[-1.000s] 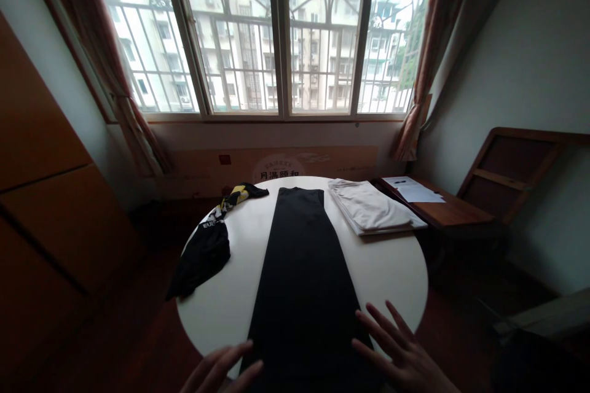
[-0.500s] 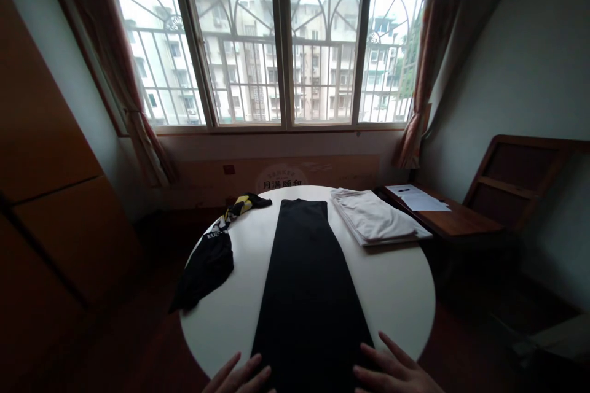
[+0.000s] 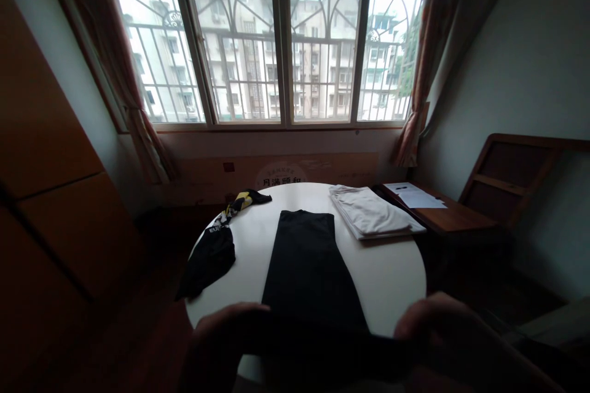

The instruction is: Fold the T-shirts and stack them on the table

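Black garment (image 3: 311, 270) drawn nearer, held between hands (image 3: 225, 328) (image 3: 437, 325)

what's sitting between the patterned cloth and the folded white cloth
The black garment, with bare tabletop on either side of it, as the head view shows.

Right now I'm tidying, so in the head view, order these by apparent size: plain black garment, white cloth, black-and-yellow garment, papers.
1. Plain black garment
2. White cloth and black-and-yellow garment: too close to rank
3. Papers
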Demonstrator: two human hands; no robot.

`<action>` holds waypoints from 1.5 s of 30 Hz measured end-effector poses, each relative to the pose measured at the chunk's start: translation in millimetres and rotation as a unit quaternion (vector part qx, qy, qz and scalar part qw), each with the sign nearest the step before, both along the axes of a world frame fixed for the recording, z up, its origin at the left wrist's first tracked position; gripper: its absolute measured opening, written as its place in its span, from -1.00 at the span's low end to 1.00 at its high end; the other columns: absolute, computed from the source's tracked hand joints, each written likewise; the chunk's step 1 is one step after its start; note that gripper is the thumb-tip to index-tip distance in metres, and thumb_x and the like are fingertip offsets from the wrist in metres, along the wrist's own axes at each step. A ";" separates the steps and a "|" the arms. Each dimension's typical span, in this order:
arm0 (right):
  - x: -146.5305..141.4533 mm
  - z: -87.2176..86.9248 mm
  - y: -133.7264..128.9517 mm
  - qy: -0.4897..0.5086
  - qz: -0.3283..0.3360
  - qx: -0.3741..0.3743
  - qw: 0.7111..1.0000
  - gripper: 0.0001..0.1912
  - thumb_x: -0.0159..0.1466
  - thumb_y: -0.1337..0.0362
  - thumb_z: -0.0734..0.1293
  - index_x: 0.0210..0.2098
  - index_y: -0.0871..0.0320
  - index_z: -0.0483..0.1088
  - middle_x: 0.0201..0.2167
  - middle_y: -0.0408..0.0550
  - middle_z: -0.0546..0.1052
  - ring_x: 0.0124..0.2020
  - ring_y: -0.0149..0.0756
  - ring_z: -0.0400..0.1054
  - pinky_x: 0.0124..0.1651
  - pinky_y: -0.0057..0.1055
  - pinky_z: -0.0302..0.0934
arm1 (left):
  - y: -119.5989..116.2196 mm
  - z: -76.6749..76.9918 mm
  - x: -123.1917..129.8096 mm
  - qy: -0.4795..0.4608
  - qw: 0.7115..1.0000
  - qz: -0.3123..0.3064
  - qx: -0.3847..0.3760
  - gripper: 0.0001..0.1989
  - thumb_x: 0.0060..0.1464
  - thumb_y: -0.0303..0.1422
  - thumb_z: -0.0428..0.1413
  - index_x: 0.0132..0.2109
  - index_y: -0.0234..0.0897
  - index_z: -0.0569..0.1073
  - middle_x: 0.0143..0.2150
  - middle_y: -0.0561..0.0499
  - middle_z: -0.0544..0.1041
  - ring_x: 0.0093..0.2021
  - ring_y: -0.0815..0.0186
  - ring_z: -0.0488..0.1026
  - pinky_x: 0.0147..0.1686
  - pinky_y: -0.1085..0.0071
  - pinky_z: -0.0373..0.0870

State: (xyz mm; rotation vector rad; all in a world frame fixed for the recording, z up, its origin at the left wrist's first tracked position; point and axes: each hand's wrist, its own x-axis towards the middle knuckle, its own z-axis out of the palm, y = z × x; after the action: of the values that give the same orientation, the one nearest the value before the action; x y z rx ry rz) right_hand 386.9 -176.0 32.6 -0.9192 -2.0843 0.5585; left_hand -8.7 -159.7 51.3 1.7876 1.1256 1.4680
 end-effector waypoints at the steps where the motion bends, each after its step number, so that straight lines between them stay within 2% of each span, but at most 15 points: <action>1: -1.9 9.5 15.7 0.019 -0.005 -0.035 0.999 -0.78 0.32 0.14 0.39 -0.11 0.07 0.55 -0.30 0.00 0.63 -0.32 -0.25 0.57 -0.24 -0.44 0.50 | 15.6 6.8 5.3 -0.005 1.000 0.008 -0.025 -0.62 0.08 0.01 0.19 -0.34 -0.23 0.64 -0.46 0.00 0.61 -0.51 0.25 0.53 -0.55 0.45 0.51; 3: -8.3 28.9 56.1 0.058 0.006 -0.083 0.995 -0.74 0.30 0.13 0.40 -0.09 0.13 0.54 -0.20 0.03 0.62 -0.21 -0.23 0.55 -0.15 -0.39 0.49 | 52.8 18.3 14.9 -0.007 0.998 0.002 -0.054 -0.60 0.03 0.00 0.21 -0.40 -0.29 0.61 -0.53 0.02 0.55 -0.55 0.32 0.43 -0.61 0.50 0.40; 6: -20.2 45.9 131.5 0.113 -0.013 -0.113 0.987 -0.67 0.24 0.10 0.44 -0.10 0.17 0.53 -0.20 0.00 0.61 -0.18 -0.24 0.51 -0.09 -0.34 0.45 | 119.4 27.8 25.5 -0.021 0.996 0.003 -0.083 -0.55 -0.01 0.01 0.23 -0.29 -0.37 0.60 -0.47 0.02 0.54 -0.48 0.35 0.40 -0.55 0.53 0.33; 10: -30.9 37.5 233.5 0.152 -0.045 -0.212 0.964 -0.60 0.18 0.08 0.46 -0.12 0.24 0.51 -0.31 -0.03 0.57 -0.36 -0.33 0.47 -0.29 -0.42 0.42 | 211.4 22.7 35.6 -0.023 0.987 -0.001 -0.160 -0.39 -0.02 0.10 0.20 -0.14 -0.44 0.55 -0.39 -0.05 0.55 -0.41 0.31 0.43 -0.46 0.50 0.36; 13: -35.7 23.4 293.3 0.108 -0.110 -0.271 0.950 -0.65 0.28 0.12 0.37 -0.04 0.24 0.47 -0.32 -0.03 0.55 -0.42 -0.40 0.44 -0.38 -0.50 0.41 | 268.6 9.0 42.6 0.036 0.975 0.025 -0.216 -0.43 0.11 0.06 0.11 -0.12 -0.45 0.51 -0.41 -0.05 0.52 -0.47 0.36 0.40 -0.50 0.50 0.32; 18: -42.8 6.0 357.9 0.014 -0.174 -0.281 0.944 -0.73 0.30 0.20 0.37 -0.08 0.25 0.48 -0.41 -0.06 0.53 -0.49 -0.44 0.41 -0.43 -0.49 0.44 | 333.9 -20.5 49.2 0.133 0.954 0.059 -0.263 -0.57 0.23 -0.09 0.02 -0.19 -0.44 0.50 -0.46 -0.05 0.49 -0.48 0.31 0.43 -0.50 0.45 0.35; 23: -50.4 -10.4 390.1 -0.116 -0.212 -0.245 0.939 -0.76 0.30 0.25 0.35 -0.11 0.25 0.53 -0.39 -0.01 0.57 -0.49 -0.38 0.45 -0.34 -0.37 0.47 | 372.4 -38.5 47.8 0.263 0.929 0.107 -0.238 -0.59 0.22 -0.10 0.03 -0.35 -0.36 0.51 -0.40 -0.13 0.56 -0.29 0.16 0.53 -0.40 0.42 0.32; 26: -55.4 -16.9 393.4 -0.197 -0.228 -0.199 0.932 -0.79 0.29 0.33 0.34 -0.14 0.23 0.57 -0.27 0.05 0.60 -0.25 -0.19 0.53 -0.07 -0.27 0.43 | 382.6 -41.9 46.9 0.333 0.910 0.121 -0.215 -0.59 0.20 -0.09 0.04 -0.37 -0.34 0.53 -0.31 -0.19 0.61 -0.18 0.10 0.55 -0.30 0.40 0.33; 29: -60.9 -16.6 384.8 -0.251 -0.251 -0.136 0.925 -0.71 0.30 0.33 0.31 -0.02 0.19 0.55 0.01 0.12 0.55 0.11 -0.03 0.40 0.21 -0.17 0.23 | 380.4 -39.7 48.5 0.386 0.890 0.137 -0.198 -0.62 0.21 -0.10 0.03 -0.28 -0.34 0.55 -0.22 -0.22 0.62 -0.13 0.08 0.55 -0.21 0.37 0.36; 31: -66.2 -14.2 373.7 -0.268 -0.265 -0.098 0.921 -0.61 0.35 0.27 0.26 0.14 0.16 0.45 0.17 0.16 0.44 0.24 -0.01 0.28 0.29 -0.12 0.11 | 371.1 -35.2 52.4 0.412 0.881 0.157 -0.170 -0.64 0.23 -0.16 0.02 -0.12 -0.36 0.53 -0.10 -0.27 0.60 -0.05 0.04 0.52 -0.11 0.30 0.38; 34: -79.1 -16.2 352.1 -0.267 -0.243 -0.042 0.932 -0.50 0.41 0.18 0.19 0.29 0.19 0.29 0.28 0.14 0.34 0.30 -0.09 0.20 0.36 -0.23 0.03 | 345.8 -30.5 64.5 0.436 0.879 0.168 -0.098 -0.57 0.26 -0.27 -0.02 0.18 -0.39 0.39 0.18 -0.31 0.45 0.19 -0.01 0.37 0.12 0.17 0.30; 36: -90.7 -25.8 337.4 -0.263 -0.201 -0.019 0.943 -0.42 0.42 0.14 0.16 0.35 0.30 0.20 0.33 0.19 0.27 0.35 -0.10 0.13 0.39 -0.28 -0.02 | 324.3 -34.3 75.6 0.457 0.878 0.134 -0.045 -0.53 0.29 -0.31 -0.05 0.28 -0.36 0.31 0.30 -0.25 0.35 0.31 0.06 0.25 0.27 0.19 0.17; 38: -102.2 -40.9 325.8 -0.274 -0.158 -0.031 0.948 -0.33 0.42 0.11 0.14 0.39 0.39 0.10 0.40 0.23 0.14 0.42 -0.03 -0.01 0.44 -0.19 -0.10 | 303.1 -44.7 85.9 0.497 0.864 0.078 -0.013 -0.50 0.31 -0.30 -0.09 0.32 -0.40 0.29 0.37 -0.24 0.28 0.38 0.09 0.17 0.36 0.21 0.05; 41: -113.5 -62.7 319.9 -0.311 -0.123 -0.074 0.940 -0.30 0.43 0.04 0.08 0.44 0.32 0.01 0.45 0.15 0.01 0.47 0.03 -0.18 0.46 0.03 -0.26 | 276.9 -63.8 92.6 0.555 0.831 0.013 -0.029 -0.41 0.33 -0.22 -0.11 0.37 -0.48 0.21 0.43 -0.30 0.16 0.44 0.00 0.05 0.40 0.05 0.00; 45: -114.8 -69.9 333.2 -0.330 -0.148 -0.098 0.927 -0.32 0.45 -0.01 0.02 0.45 0.21 0.00 0.47 0.03 -0.04 0.48 0.02 -0.23 0.46 0.08 -0.32 | 248.5 -74.9 83.6 0.563 0.825 -0.027 -0.047 -0.35 0.30 -0.13 -0.07 0.40 -0.43 0.18 0.44 -0.30 0.08 0.45 -0.05 0.00 0.39 -0.06 0.00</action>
State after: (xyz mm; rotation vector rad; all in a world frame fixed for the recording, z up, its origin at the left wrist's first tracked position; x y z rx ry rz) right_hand 272.1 157.2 -37.3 -1.6880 -2.4222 0.3197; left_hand 74.8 88.8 -23.6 2.6223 1.5676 0.1509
